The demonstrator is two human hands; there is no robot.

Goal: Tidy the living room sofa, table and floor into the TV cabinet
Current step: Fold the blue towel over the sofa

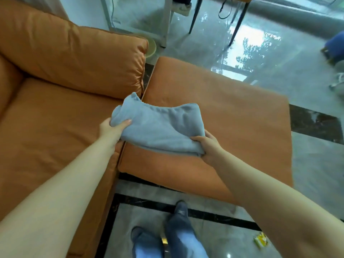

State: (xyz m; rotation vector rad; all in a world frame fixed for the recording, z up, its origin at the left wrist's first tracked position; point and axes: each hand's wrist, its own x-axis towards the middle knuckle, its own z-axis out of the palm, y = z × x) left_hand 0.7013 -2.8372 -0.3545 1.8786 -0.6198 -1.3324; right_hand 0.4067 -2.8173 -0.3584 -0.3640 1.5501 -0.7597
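We stand on the glossy grey floor [279,58], which carries dark inlaid border strips, and we face the orange sofa [46,127] from its front edge. The sofa seat fills the left half of the view; its padded arm cushion [74,58] runs along the far edge of the seat. Just beside the seat's right edge sits the matching orange ottoman [232,118], with only a narrow gap between the two.

The folded blue-grey blanket [158,127] lies across that gap, at the ottoman's left edge, with its far end bunched up against the foot of the arm cushion. Most of its bulk rests over the ottoman.

Our left hand [109,127] grasps the blanket's left end: the thumb lies on top of the cloth and the fingers curl beneath it. Our right hand [208,146] grasps the near right corner, with the thumb pressed on top and the fingers wrapped under the fold.

Beyond the ottoman's far edge stand dark chair legs [236,28] and a white table leg [167,21]. Near our feet, a small yellow packet [261,240] lies on the floor, well apart from the ottoman's near corner.
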